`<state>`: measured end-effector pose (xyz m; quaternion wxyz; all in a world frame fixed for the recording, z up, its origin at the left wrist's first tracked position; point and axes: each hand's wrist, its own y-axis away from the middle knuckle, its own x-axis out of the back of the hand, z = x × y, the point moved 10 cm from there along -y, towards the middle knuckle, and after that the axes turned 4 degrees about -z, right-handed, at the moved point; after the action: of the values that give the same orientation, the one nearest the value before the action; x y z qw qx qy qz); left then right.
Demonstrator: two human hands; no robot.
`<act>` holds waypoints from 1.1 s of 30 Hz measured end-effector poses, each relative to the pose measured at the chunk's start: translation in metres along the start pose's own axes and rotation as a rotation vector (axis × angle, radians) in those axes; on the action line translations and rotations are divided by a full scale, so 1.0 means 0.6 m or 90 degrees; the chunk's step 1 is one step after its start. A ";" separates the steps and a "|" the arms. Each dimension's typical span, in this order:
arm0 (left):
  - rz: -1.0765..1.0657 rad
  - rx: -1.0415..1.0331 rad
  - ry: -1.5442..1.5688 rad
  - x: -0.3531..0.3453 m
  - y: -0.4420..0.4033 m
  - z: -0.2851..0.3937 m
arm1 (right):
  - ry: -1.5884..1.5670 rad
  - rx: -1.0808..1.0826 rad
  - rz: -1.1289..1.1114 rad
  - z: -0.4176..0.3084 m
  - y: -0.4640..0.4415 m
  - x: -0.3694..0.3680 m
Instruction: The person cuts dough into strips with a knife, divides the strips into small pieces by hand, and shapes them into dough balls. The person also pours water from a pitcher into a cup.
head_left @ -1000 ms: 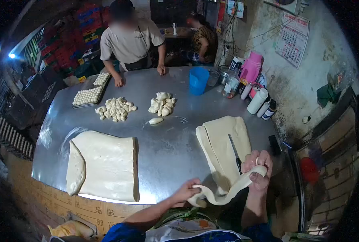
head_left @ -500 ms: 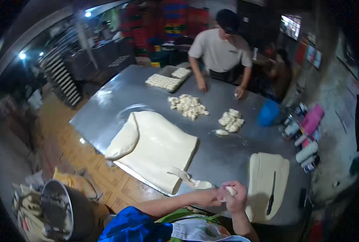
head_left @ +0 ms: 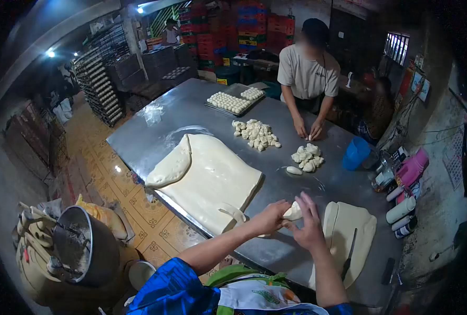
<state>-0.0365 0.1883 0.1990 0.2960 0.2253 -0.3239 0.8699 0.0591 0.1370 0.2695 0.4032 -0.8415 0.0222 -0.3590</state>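
We now see the lump of dough above the table, between the big sheet of dough on the left and the folded slab on the right; a second ago it was a long strip stretched between both hands at the slab's near end, and half a second ago the two hands were clasped around it, low by the table's edge. Our left hand pinches the lump's left side, though we cannot tell how every finger sits. Our right hand has opened from that clasp: its fingers now stand straight and a little spread along the lump's right side, slightly blurred. A loose tail of dough curls at the near right corner of the sheet, partly hidden behind the left forearm, where half a second ago more of its length showed. The knife lies on the slab as before. Across the table, the co-worker has brought both hands together near the small pile of dough pieces; a second ago they rested well apart. The blue cup stands upright beyond that pile
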 end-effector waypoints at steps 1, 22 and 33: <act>0.007 0.017 0.017 -0.007 0.005 0.000 | -0.032 -0.040 -0.026 0.009 0.010 -0.007; 0.183 0.002 0.094 -0.017 0.011 -0.073 | -0.139 -0.339 -0.027 0.160 0.133 -0.107; -0.212 0.171 0.048 -0.165 0.078 -0.095 | 0.108 -0.557 -0.274 0.205 0.202 -0.136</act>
<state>-0.0075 0.1628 0.0816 0.4147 0.2804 -0.1524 0.8522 0.1055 0.1635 0.0864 -0.0743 -0.8851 0.0294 -0.4586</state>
